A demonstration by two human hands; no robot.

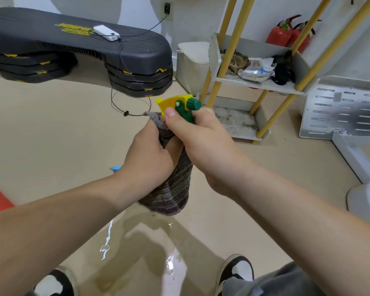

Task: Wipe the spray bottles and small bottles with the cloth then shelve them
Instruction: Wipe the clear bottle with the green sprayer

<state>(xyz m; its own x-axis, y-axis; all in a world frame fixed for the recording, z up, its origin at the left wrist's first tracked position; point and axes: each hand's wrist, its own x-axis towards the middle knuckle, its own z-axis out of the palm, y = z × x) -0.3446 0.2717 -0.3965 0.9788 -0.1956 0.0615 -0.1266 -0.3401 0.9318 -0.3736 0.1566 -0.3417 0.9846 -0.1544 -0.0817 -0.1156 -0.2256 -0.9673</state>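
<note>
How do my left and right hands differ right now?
The left hand grips the striped cloth wrapped round the body of the spray bottle; the right hand holds its bare green neck under the yellow head. The left sits lower on the bottle, the right at its top. Both curl round one bottle.

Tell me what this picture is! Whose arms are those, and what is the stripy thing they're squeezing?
There is no machine here: those are a person's own two arms. The camera sits on their head and looks down, so you see what they see, even their shoes. The right hand grips a spray bottle just under its yellow and green top. The left hand holds a stripy cloth wrapped round the bottle's body, so the body is hidden. There is no table; below is a shiny floor. Behind stands a shelf with yellow legs, holding crumpled odds and ends.
</note>
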